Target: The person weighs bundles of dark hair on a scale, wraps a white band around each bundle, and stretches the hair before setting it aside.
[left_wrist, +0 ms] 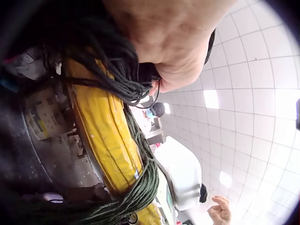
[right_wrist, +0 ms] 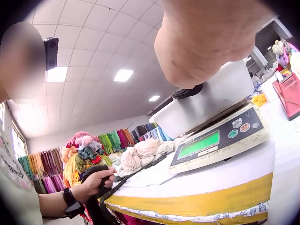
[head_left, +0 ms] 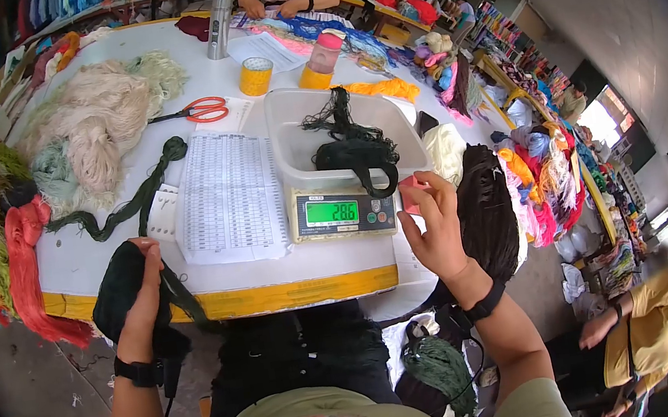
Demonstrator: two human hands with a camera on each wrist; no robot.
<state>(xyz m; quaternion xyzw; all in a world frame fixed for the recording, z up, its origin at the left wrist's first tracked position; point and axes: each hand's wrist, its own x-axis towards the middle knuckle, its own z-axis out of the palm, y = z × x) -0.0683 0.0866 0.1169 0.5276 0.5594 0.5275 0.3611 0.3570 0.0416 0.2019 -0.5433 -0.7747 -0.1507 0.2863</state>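
By the near edge of the table (head_left: 278, 296), the left hand (head_left: 145, 292) grips a dark skein (head_left: 116, 294); the right hand (head_left: 439, 232), open, empty, is nearer the yarn (head_left: 354, 157), ahead-left in the tub (head_left: 290, 134).

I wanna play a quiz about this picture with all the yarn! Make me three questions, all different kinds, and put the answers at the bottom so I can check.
1. Pick one. What is in the pale tub on top of the scale?
a) bright orange yarn
b) dark yarn
c) a metal flask

2. True or false? The scissors are lying on the table, and nobody is holding them.

3. Fill the gap. The person's left hand grips a dark bundle, and the scale's display glows ____.

Key: 1. b; 2. true; 3. green
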